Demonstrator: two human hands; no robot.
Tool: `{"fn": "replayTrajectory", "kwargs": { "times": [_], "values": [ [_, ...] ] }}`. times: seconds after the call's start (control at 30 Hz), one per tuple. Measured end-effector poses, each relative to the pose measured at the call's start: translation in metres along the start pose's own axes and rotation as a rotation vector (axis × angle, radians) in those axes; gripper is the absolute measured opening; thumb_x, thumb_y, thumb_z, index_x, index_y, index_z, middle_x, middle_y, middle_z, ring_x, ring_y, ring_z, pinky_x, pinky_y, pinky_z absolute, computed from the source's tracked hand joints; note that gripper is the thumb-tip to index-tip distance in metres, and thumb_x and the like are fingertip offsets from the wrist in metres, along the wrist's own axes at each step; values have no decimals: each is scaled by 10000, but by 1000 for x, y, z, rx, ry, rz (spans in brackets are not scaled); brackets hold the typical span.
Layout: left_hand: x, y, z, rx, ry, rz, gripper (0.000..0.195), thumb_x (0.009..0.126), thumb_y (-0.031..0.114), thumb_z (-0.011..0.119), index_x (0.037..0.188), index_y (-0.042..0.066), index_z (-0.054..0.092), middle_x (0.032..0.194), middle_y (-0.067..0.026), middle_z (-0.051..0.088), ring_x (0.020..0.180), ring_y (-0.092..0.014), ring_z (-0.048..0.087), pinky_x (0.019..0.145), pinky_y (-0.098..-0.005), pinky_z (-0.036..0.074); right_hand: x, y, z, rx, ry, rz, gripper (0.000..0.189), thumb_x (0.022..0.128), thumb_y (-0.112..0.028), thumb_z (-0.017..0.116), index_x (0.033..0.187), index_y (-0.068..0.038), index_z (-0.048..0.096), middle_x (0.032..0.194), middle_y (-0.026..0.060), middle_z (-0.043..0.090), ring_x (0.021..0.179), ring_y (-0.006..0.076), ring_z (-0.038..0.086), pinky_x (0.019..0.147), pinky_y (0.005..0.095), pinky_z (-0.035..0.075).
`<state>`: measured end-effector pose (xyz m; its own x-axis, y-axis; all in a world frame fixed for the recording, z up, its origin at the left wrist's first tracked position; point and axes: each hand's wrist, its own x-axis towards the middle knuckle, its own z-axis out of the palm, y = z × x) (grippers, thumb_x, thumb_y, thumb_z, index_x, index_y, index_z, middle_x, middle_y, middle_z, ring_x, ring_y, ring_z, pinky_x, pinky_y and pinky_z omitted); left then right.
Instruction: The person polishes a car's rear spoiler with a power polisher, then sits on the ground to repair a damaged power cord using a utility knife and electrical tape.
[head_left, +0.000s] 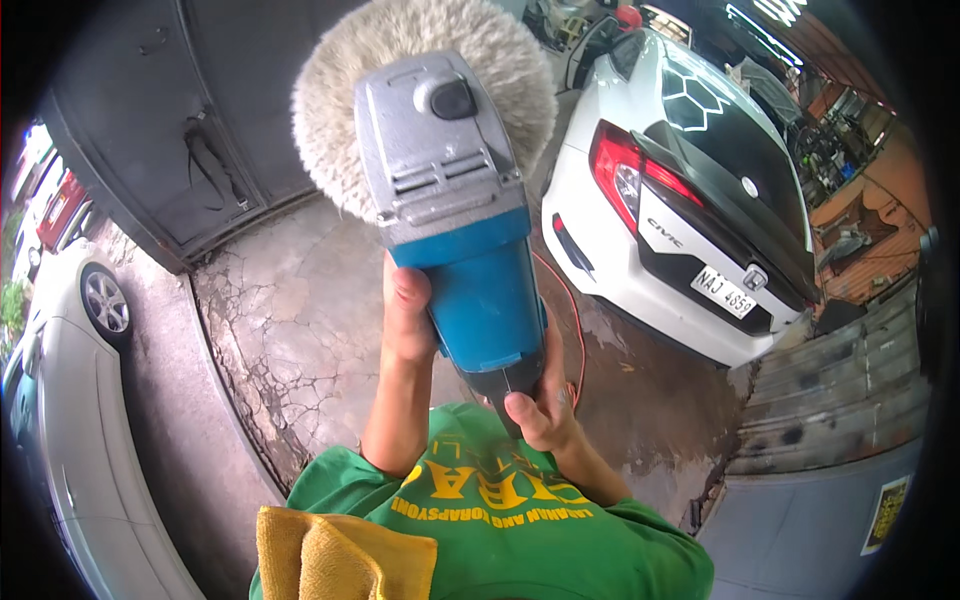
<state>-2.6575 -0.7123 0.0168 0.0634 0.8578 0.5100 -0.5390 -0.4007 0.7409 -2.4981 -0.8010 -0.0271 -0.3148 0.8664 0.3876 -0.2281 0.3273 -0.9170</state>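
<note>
A blue and grey rotary car polisher (487, 300) fills the middle of the head view, held up close to the camera. Its round, pale wool buffing pad (326, 124) points away at the top. My left hand (409, 307) grips the left side of the blue motor housing, thumb showing near the grey gear head. Around the black rear handle, at the lower right of the tool, my right hand (544, 405) is closed. Most fingers of both hands are hidden behind the tool. A yellow microfibre cloth (345, 555) lies over the green shirt at the lower left.
A white Honda Civic (577, 195) stands to the right, its rear towards me. A red cable (576, 300) hangs beside the tool. Dark metal gates (262, 97) are at upper left. Another pale car (90, 420) stands at left. Corrugated metal sheeting (832, 382) lies at lower right.
</note>
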Motion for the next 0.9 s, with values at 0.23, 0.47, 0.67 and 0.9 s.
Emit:
{"fn": "replayTrajectory", "kwargs": {
  "times": [0.23, 0.47, 0.67, 0.9],
  "values": [
    [-12, -10, 0, -100, 94, -41, 1191, 649, 873, 477, 1401, -36, 314, 1274, -258, 516, 1035, -313, 612, 864, -398, 539, -11, 2, 2, 48, -13, -8, 947, 836, -175, 607, 1468, 44, -65, 1480, 234, 202, 1378, 305, 245, 1104, 405, 240],
    [-3, -2, 19, -254, 40, -36, 1193, 641, 886, 454, 1403, -21, 317, 1235, -263, 536, 990, -306, 632, 814, -380, 563, -9, -4, -6, -167, -26, 15, 943, 825, -152, 601, 1474, 30, -58, 1469, 230, 228, 1327, 311, 347, 1079, 388, 299],
    [0, 8, 19, -226, 78, 8, 1181, 644, 873, 474, 1408, -12, 306, 1227, -284, 531, 982, -332, 638, 801, -386, 570, 1, -6, 0, -79, -33, 13, 1006, 812, -214, 677, 1473, 35, -40, 1457, 231, 246, 1312, 299, 365, 1070, 374, 311],
    [-1, 4, 11, -277, 68, 81, 1222, 624, 807, 594, 1439, -19, 212, 1282, -348, 454, 1016, -408, 609, 837, -435, 559, 3, -14, 7, -143, 4, 166, 1176, 671, -178, 803, 1494, -35, -25, 1444, 239, 295, 1310, 330, 380, 1059, 410, 332]
  ]
}}
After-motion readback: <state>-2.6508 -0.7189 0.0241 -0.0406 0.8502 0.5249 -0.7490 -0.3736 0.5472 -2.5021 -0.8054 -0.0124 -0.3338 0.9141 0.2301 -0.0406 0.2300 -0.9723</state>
